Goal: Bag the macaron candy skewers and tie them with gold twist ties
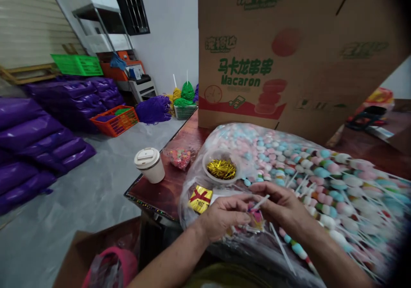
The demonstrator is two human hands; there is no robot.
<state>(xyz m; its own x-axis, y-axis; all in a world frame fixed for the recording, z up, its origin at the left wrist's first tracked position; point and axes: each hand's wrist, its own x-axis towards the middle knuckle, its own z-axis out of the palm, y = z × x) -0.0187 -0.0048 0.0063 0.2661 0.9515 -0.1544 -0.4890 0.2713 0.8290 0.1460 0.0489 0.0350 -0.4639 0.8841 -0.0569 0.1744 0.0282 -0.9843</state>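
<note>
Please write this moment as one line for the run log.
left hand: at colourful wrapper; right hand: at white stick; grip: partly hidden; nearby: bowl, gold strips, skewered sweets, lidded cup

Head view: looked forward and down from the wearer's head.
Left hand [221, 217], right hand [285, 204]: appeared close, below centre.
Box [302, 35]: stood just beyond.
Wall [170, 31]: showed farther off.

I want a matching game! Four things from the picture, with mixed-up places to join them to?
Things:
1. Gold ties
2. Lidded cup
3. Orange basket
4. Short white stick

Places:
A. On the floor
B. Between the left hand and right hand
C. Inside a round bowl
D. Near the corner of the table

Pairs: 1-C, 2-D, 3-A, 4-B
</note>
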